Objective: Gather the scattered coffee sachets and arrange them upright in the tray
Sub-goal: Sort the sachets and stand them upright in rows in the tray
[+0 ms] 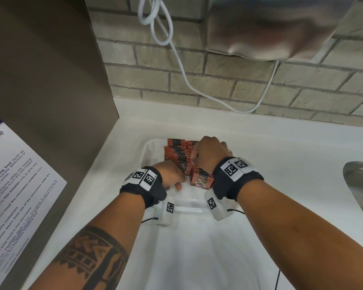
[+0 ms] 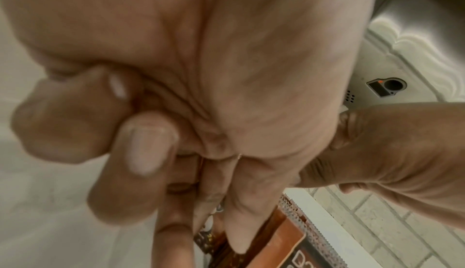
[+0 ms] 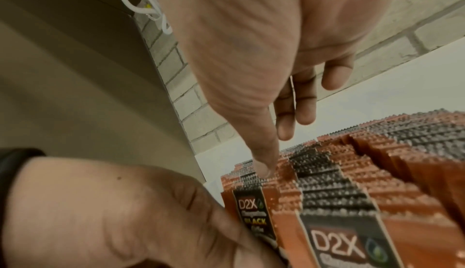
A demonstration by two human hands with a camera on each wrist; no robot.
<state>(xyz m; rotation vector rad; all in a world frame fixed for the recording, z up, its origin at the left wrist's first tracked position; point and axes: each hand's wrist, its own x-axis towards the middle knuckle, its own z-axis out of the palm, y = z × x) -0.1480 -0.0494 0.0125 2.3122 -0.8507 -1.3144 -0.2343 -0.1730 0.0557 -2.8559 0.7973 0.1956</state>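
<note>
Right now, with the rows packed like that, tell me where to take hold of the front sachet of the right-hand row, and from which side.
Pinch the front sachet by its serrated top edge, coming from above. It stands upright in the white tray, its back against its row, and the left hand crowds the left side. The top edge and the printed front face are free; the right hand hovers over the rows, probably best placed.

"D2X", "BLACK" on front coffee sachets (image 3: 347,238), between both hands | printed notice (image 1: 19,185), well left of left hand: "use", "smelling food", "five minutes"; remainder too blurred
</note>
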